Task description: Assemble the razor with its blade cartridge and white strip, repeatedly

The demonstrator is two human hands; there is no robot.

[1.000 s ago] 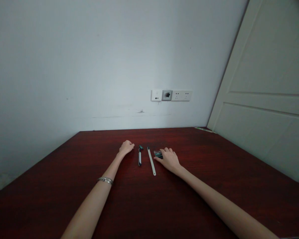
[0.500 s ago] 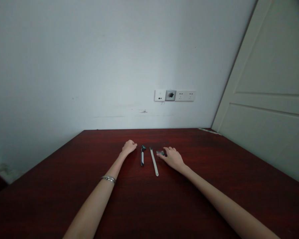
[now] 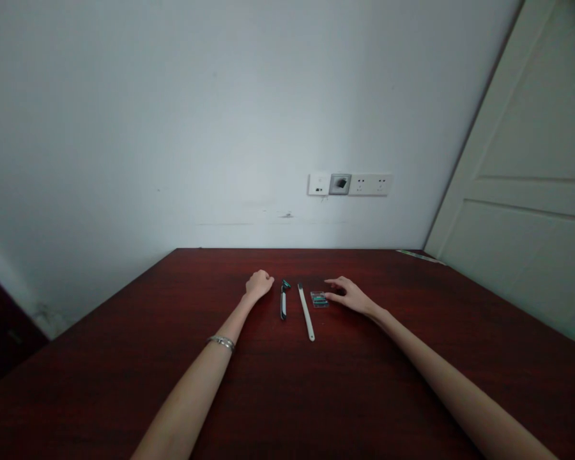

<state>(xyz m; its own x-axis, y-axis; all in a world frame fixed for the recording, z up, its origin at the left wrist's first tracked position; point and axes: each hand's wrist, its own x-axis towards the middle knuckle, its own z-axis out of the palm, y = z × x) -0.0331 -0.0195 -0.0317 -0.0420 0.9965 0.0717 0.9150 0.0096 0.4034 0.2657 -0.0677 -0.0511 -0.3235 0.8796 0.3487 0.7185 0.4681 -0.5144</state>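
Note:
My left hand [image 3: 259, 285] rests on the table with its fingers curled in, and nothing shows in it. Just right of it lies a razor [image 3: 283, 302] with a pale and black handle and a green-edged head at the far end. A slim white stick [image 3: 306, 314], dark at its far tip and with a small hole at the near end, lies beside the razor; it looks like a toothbrush. Further right is a small clear plastic case [image 3: 319, 299] with green strips inside. My right hand [image 3: 349, 295] is open at the case's right edge, thumb and fingers apart.
The dark red wooden table [image 3: 287, 390] meets a white wall at the back. Wall sockets [image 3: 349, 184] are set above it. A pale panelled door [image 3: 522, 191] stands to the right, and a thin printed strip [image 3: 420, 257] lies at the far right corner.
My right hand has let go of the clear case and drawn slightly right, uncovering it. The whole view has shifted a little; the left hand stays beside the razor.

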